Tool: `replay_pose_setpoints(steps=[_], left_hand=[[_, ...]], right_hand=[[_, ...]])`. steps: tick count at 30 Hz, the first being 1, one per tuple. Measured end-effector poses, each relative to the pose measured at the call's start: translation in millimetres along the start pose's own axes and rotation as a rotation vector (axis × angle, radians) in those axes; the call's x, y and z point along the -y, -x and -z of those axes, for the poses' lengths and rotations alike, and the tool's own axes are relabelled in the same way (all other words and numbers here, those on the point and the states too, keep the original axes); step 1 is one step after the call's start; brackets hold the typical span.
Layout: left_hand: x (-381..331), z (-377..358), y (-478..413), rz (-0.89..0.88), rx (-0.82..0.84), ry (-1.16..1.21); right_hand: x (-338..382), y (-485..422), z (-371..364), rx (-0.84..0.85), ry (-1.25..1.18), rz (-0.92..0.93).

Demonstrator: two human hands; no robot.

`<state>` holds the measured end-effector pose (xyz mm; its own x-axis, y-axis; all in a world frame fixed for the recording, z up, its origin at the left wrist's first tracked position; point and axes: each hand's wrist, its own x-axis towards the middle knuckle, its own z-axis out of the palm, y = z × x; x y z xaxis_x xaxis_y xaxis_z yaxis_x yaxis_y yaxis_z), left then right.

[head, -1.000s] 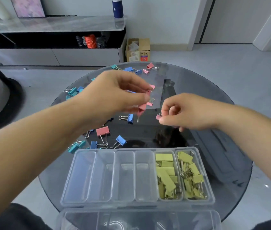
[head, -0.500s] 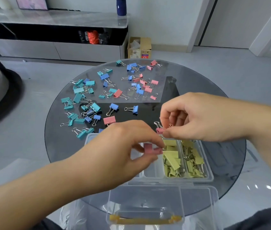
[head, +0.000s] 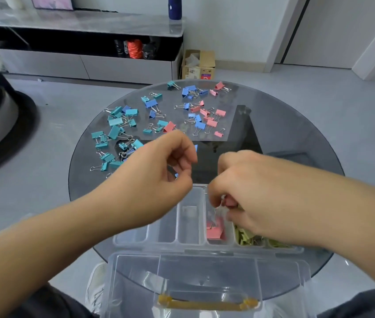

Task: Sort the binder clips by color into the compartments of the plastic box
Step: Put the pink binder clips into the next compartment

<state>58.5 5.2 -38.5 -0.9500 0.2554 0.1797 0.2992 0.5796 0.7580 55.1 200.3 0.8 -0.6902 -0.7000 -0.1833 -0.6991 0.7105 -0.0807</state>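
Note:
The clear plastic box (head: 149, 243) sits at the near edge of the round glass table (head: 296, 138). Its fourth compartment from the left holds pink binder clips (head: 215, 230); the compartments to the right hold yellow-green clips (head: 245, 237). My right hand (head: 257, 191) hovers over the pink compartment and pinches a pink clip (head: 229, 203) by its fingertips. Over the box's far left edge, my left hand (head: 156, 177) has loosely curled fingers and holds nothing. Loose teal clips (head: 115, 129), blue clips (head: 191, 91) and pink clips (head: 211, 119) lie across the far half of the table.
The box's open lid (head: 205, 271) with a yellow latch (head: 207, 304) hangs toward me over the table edge. The three leftmost compartments hold nothing. Beyond the table are a low cabinet (head: 85, 63) and a cardboard box (head: 199, 64) on the floor.
My left hand dropped its pink clips into the fourth compartment and drew back up and left, empty. My right hand moved down over that compartment with its pink clip.

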Motion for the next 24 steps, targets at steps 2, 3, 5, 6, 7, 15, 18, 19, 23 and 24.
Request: replay_pose_setpoints(steps=[2,3,5,6,7,15,18,19,23,24], left_hand=[[5.7,2.0,-7.9,0.041,-0.036,-0.024],[8.5,2.5,-11.3,0.061,-0.039,-0.044],[13.7,2.6,-19.1,0.097,-0.026,-0.095],[16.2,2.7,-23.8,0.117,-0.006,-0.131],[18.9,2.6,-29.6,0.140,0.024,-0.171],[37.8,-4.4,-124.2,0.144,0.080,-0.445],[42.8,-20.0,-172.7,0.076,0.188,-0.570],[43.2,-24.8,-183.6,0.063,0.241,-0.611],[46.0,-37.2,-217.4,0.041,0.391,-0.696],[48.2,-39.1,-221.4,0.032,0.422,-0.688]], right_hand=[[1.5,0.9,-0.4,0.032,-0.063,0.030],[0.2,1.5,2.2,0.047,-0.117,0.045],[-9.0,-1.1,7.5,0.057,-0.225,0.044],[-16.7,-4.7,10.7,0.042,-0.311,0.018],[-26.3,-9.4,13.6,0.006,-0.413,-0.018],[-115.0,-95.2,-22.7,-0.226,-0.405,-0.442],[-132.6,-124.1,-50.3,-0.196,-0.350,-0.550],[-136.0,-128.0,-55.3,-0.203,-0.336,-0.556],[-163.8,-138.5,-51.8,-0.173,-0.393,-0.482],[-171.2,-140.2,-50.3,-0.130,-0.396,-0.447]])
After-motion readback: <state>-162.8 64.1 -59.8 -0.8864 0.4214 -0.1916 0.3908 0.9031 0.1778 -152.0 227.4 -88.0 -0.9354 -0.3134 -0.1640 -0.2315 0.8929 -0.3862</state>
